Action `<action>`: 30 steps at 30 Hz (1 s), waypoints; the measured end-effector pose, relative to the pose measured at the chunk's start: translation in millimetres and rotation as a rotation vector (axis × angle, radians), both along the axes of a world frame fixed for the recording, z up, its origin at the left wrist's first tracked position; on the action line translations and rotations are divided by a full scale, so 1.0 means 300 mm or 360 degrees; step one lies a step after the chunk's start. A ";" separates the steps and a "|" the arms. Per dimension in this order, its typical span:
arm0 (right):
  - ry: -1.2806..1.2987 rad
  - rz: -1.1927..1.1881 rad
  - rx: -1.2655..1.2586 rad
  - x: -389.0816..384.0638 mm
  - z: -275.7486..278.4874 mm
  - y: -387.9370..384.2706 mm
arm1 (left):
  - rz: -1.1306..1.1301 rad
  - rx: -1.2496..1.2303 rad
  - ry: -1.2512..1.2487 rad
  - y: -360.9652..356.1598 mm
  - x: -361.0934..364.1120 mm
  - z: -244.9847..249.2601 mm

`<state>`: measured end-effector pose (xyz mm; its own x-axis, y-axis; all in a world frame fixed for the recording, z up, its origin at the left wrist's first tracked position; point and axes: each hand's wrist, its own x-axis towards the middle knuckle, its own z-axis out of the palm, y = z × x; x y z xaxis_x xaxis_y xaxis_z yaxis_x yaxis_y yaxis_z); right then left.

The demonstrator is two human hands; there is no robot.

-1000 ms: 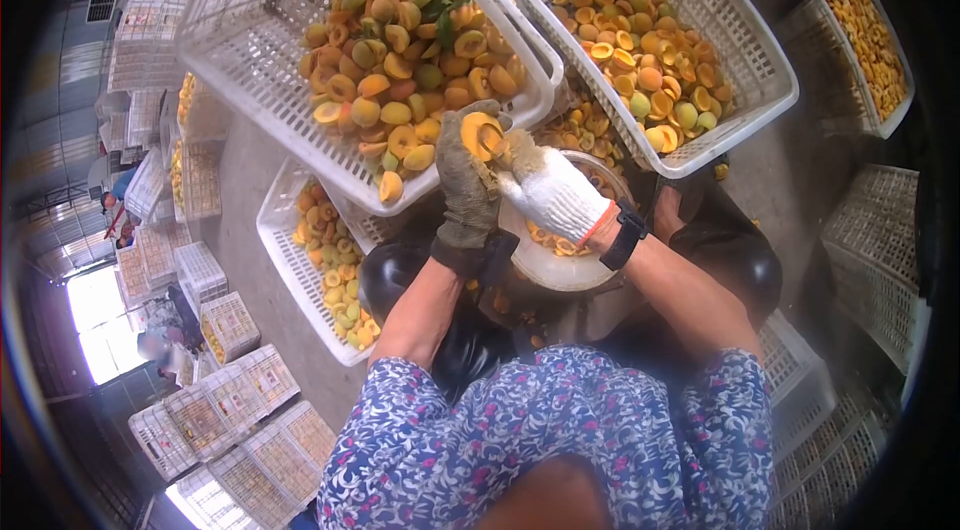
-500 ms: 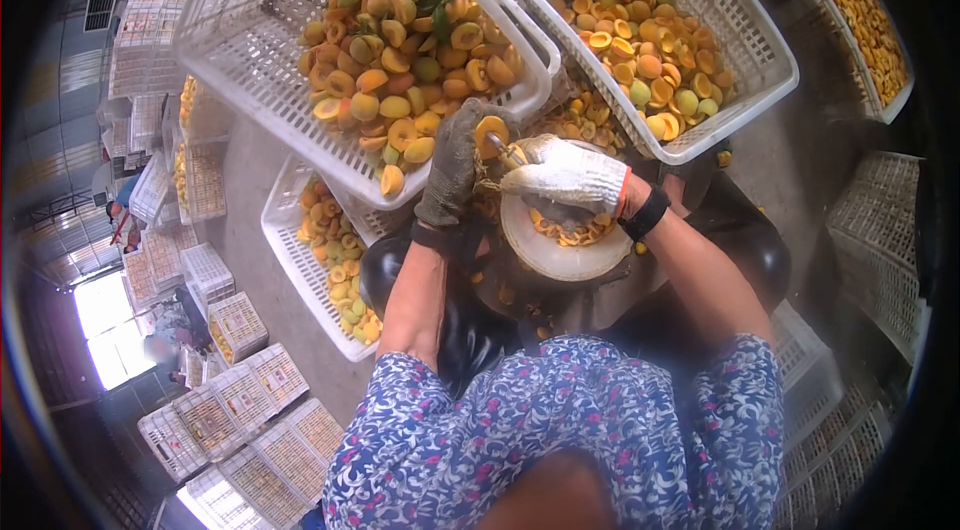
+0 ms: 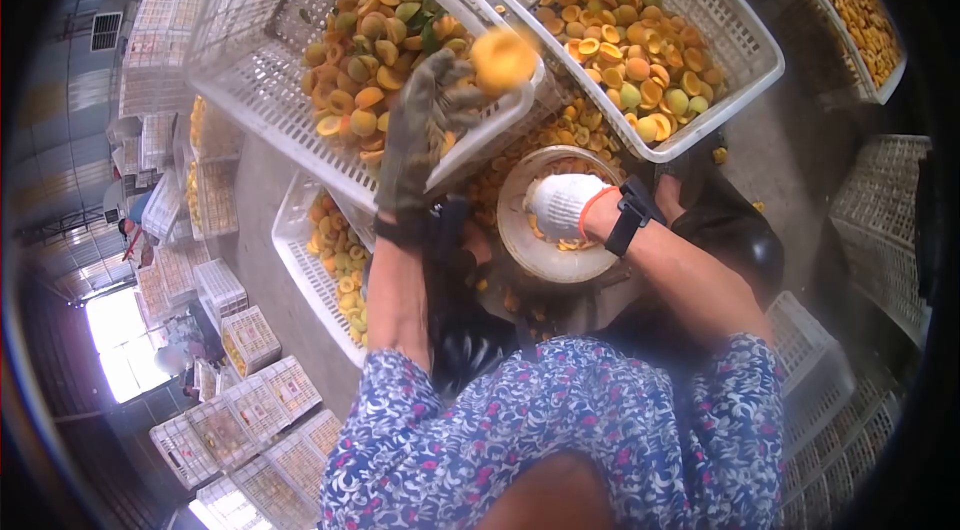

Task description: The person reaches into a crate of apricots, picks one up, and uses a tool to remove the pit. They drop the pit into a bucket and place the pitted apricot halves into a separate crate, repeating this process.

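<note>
My left hand [image 3: 430, 115], in a dirty grey glove, is raised at the near rim of the left crate [image 3: 250, 80]. Its fingers look loose and apart, slightly blurred. Just beyond them a blurred yellow peach half [image 3: 503, 60] appears in mid-air, clear of the glove. My right hand [image 3: 572, 205], in a white glove, reaches down into the round white bucket [image 3: 560, 268] between my legs. Orange scraps lie in the bucket. The right fingers are hidden, so whatever they hold cannot be made out.
Another white crate [image 3: 745, 95] of peach halves stands at the upper right. A lower crate [image 3: 310, 305] with more halves is at the left. Peach pieces [image 3: 530, 152] lie between crates and bucket. Stacked crates [image 3: 240, 420] and people [image 3: 185, 340] are farther left.
My left hand has risen away from my right hand, and the peach half it held has left its fingers. My right hand, which held a metal tool, has dropped into the bucket.
</note>
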<state>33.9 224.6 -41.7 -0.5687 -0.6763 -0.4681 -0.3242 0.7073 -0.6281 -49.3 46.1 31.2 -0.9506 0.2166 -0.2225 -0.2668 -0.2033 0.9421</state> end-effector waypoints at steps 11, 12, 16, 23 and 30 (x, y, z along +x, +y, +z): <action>0.0126 -0.0231 -0.0148 -0.042 0.023 0.053 | -0.0061 -0.2719 0.0810 -0.075 -0.173 -0.368; 0.0134 -0.0233 -0.0148 -0.048 0.022 0.057 | -0.0006 -0.2129 0.0623 -0.098 -0.162 -0.351; 0.0363 -0.0459 -0.0393 -0.080 0.058 0.057 | 0.0148 -0.0545 -0.0236 -0.070 -0.038 -0.143; 0.0571 -0.0752 -0.0850 -0.090 0.058 -0.015 | 0.0064 -0.0163 -0.0049 0.002 0.110 -0.030; 0.1495 -0.0367 -0.0517 -0.087 0.015 -0.035 | 0.0379 0.0197 -0.0129 0.049 0.147 -0.062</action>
<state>7.8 214.1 -37.3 -0.7440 -0.5188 0.4212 -0.6624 0.6555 -0.3627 -5.2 60.7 12.7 -0.9581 0.0192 -0.2857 -0.2711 -0.3816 0.8837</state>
